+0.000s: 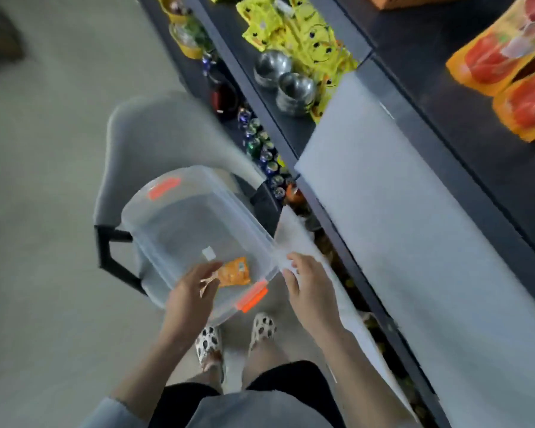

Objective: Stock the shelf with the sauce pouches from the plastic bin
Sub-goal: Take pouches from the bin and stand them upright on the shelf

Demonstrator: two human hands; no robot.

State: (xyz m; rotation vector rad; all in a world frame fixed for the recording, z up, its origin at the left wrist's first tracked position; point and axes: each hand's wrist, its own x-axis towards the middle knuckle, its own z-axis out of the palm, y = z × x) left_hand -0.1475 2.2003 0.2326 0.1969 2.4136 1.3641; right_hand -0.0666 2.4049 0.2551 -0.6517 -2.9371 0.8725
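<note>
Down by the near corner of the bin (198, 171), one orange pouch (235, 271) lies flat on the bottom. The left hand (192, 295) is nearer. Its fingers reach the pouch's left edge, but blur hides whether they pinch it. The right hand (308, 288) holds the bin's right rim with bent fingers. The bin sits on a grey chair (155, 128) over a pale floor (44, 196). The shelf (430, 88) is off to the right, with more orange pouches (488, 60) lying there, well apart.
</note>
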